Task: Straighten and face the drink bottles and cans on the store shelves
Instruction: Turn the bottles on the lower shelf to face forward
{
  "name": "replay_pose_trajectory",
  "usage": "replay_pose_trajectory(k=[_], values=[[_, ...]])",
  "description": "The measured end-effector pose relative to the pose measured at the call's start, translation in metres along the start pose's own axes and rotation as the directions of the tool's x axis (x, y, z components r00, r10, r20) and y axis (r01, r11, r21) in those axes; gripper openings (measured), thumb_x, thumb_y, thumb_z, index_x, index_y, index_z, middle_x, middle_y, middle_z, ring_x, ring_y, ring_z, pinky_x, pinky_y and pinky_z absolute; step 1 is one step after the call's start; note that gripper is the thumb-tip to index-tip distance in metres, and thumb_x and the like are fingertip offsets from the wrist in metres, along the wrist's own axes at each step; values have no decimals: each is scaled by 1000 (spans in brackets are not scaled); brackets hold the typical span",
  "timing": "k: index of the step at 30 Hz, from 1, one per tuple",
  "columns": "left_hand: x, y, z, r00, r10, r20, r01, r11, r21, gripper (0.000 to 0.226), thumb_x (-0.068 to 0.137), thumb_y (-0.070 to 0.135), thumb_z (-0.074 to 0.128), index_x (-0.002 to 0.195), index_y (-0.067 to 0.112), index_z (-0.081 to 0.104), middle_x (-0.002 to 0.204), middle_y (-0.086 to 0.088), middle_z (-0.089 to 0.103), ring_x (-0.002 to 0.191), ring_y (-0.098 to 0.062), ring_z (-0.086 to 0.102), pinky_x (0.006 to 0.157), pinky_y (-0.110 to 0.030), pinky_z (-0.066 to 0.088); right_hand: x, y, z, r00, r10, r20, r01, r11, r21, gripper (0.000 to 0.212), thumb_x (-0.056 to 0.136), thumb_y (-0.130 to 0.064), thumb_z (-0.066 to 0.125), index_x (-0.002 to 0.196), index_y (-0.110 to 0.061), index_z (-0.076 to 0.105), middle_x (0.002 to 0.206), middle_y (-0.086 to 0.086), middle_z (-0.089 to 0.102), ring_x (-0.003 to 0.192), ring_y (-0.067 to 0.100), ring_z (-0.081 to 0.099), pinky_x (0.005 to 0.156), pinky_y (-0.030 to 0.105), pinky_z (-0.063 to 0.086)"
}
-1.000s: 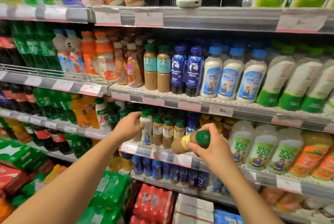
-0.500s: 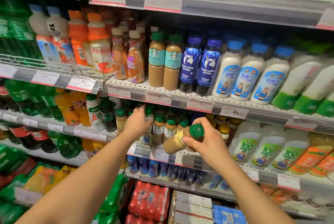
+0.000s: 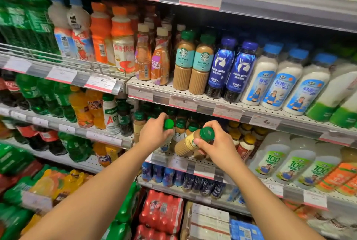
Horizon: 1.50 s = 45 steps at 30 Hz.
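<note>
Green-capped coffee bottle [image 3: 191, 142] tilts in right hand [image 3: 216, 144]; left hand [image 3: 154, 133] clasps white bottle [image 3: 167, 139].

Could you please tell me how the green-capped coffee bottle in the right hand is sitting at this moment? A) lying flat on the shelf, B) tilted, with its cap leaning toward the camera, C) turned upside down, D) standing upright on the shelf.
B: the right hand holds the coffee bottle at a slant, its green cap nearer the camera and higher than its base, which angles down toward the shelf.
</note>
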State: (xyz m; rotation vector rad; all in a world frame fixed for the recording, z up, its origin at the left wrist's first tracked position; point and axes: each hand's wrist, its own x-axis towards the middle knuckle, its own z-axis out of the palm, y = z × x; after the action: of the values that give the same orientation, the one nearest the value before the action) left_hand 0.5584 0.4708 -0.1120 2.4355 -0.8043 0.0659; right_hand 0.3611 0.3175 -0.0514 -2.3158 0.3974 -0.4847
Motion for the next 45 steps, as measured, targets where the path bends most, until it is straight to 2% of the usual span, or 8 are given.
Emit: replay_pose_trajectory(k=[5,9,13,18,23,33,39,45], values=[[-27,-10,-13,991,-41,-127,10,972,-235,39,95,35,66,127,19,48,96,0,65,81,-22,62,61,-30,40,4,1,11,1000,-1,27,2,999,-50,35,88,-38,77,106,-34,47,89,-7,64,61,6,64,54,15,43],[-45,-15,-44,971,-58,-230,-25,939,-344,38,96,39,64,126,22,49,100,6,63,85,-15,63,73,-36,55,5,2,18,999,-28,44,32,996,-80,33,89,-38,75,108,-35,47,96,-8,61,69,5,56,59,19,36],[-59,-24,-79,953,-41,-299,-65,940,-335,37,95,41,65,125,25,50,96,15,61,84,0,59,72,-32,55,12,-2,31,994,-66,88,73,994,-82,33,90,-32,74,112,-32,49,106,-3,55,87,13,55,71,23,37],[-84,-31,-109,942,-4,-334,-103,948,-301,35,93,42,67,122,29,51,101,11,65,86,-12,64,74,-40,57,33,-12,52,985,-74,157,101,980,-173,37,90,-31,75,119,-27,52,109,-5,56,93,19,55,75,31,36],[-111,-42,-118,930,-5,-367,-112,948,-298,33,92,43,67,119,34,50,99,18,65,78,-21,68,65,-48,59,56,-15,77,978,-60,197,132,917,-377,41,86,-36,78,117,-22,54,95,-2,59,92,29,62,71,36,43],[-145,-62,-122,931,-67,-358,-39,959,-280,35,91,35,71,120,27,52,85,7,69,58,-14,63,57,-46,54,93,-24,117,978,82,191,27,862,-505,42,89,-37,76,119,-18,53,111,12,65,101,36,64,83,49,58],[-154,-74,-121,939,-76,-337,-24,959,-283,34,91,33,72,118,27,53,88,11,68,62,-10,61,59,-42,52,114,-30,133,973,71,220,70,817,-572,44,96,-32,68,132,-11,52,121,17,64,111,39,63,88,48,58],[-151,-75,-116,947,-78,-312,-15,959,-284,36,90,35,73,118,31,51,92,13,69,65,-11,64,61,-41,55,136,-35,136,957,130,258,58,789,-612,33,98,-31,66,122,-10,57,115,15,61,102,33,63,85,43,59]])
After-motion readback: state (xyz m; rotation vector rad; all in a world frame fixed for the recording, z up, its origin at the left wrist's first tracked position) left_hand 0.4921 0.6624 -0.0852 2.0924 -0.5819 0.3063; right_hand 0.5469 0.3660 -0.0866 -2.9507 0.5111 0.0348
